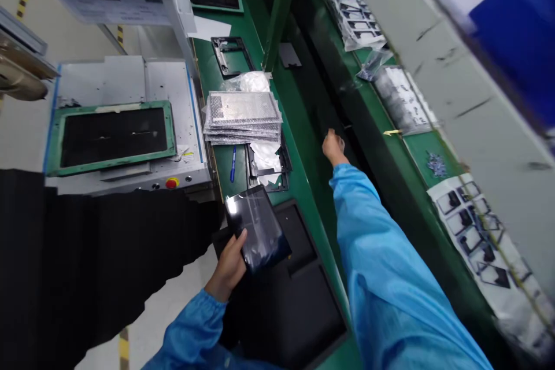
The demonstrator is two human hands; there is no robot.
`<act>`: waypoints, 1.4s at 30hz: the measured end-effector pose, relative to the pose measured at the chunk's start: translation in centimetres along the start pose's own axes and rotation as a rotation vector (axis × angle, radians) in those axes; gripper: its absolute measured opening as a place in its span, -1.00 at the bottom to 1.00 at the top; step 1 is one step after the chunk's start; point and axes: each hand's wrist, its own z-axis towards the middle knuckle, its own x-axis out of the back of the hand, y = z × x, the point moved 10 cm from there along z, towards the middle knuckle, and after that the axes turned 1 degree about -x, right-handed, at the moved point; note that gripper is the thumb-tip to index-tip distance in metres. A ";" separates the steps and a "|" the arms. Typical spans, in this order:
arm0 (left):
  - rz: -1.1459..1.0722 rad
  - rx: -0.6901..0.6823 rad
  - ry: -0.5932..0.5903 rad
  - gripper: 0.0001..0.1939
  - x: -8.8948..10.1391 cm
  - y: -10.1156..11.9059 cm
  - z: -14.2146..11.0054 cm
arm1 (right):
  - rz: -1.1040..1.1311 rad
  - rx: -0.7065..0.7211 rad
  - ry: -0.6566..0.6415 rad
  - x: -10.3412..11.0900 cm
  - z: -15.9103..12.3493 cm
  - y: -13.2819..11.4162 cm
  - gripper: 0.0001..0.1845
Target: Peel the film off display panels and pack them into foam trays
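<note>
My left hand point(232, 263) grips a flat, glossy black tablet-like panel point(258, 230) by its lower left edge, thumb on top. The panel is tilted above a black compartmented tray point(299, 295) on the green bench. Stretched forward, my right hand point(334, 147) is over the dark conveyor belt point(310, 89), its fingers curled together. Whatever may be between those fingers is too small or hidden to make out. Beyond the panel lie black frame parts point(284, 167) with white sheets, a blue pen point(233, 165) and a stack of bubble-wrap pouches point(245, 118).
To the left stands a machine with a green-framed black plate point(115, 134) and a red button point(172, 183). A green-white post point(281, 6) rises beside the belt. Across it, a green ledge holds bagged parts point(403, 98), small loose pieces point(436, 165) and picture sheets point(477, 237).
</note>
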 end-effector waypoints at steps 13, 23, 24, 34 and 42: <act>0.077 -0.010 -0.331 -0.78 -6.8 -10.4 -13.1 | 0.310 0.373 0.604 7.6 -57.3 0.3 -0.23; 0.383 0.161 -0.494 -0.54 2.2 -28.5 -31.1 | 0.104 -0.019 0.414 5.0 -82.6 6.1 -0.35; 0.451 0.167 -0.505 -0.56 3.5 -30.3 -32.7 | 0.130 -0.042 0.384 5.0 -85.2 7.2 -0.37; 1.150 0.383 -0.778 -0.48 13.9 -46.1 -48.1 | 0.628 -0.804 0.631 0.2 -112.6 22.5 -0.17; 1.456 0.591 -0.963 -0.47 21.5 -51.3 -55.6 | 0.963 -1.159 0.857 -5.3 -125.4 20.7 -0.33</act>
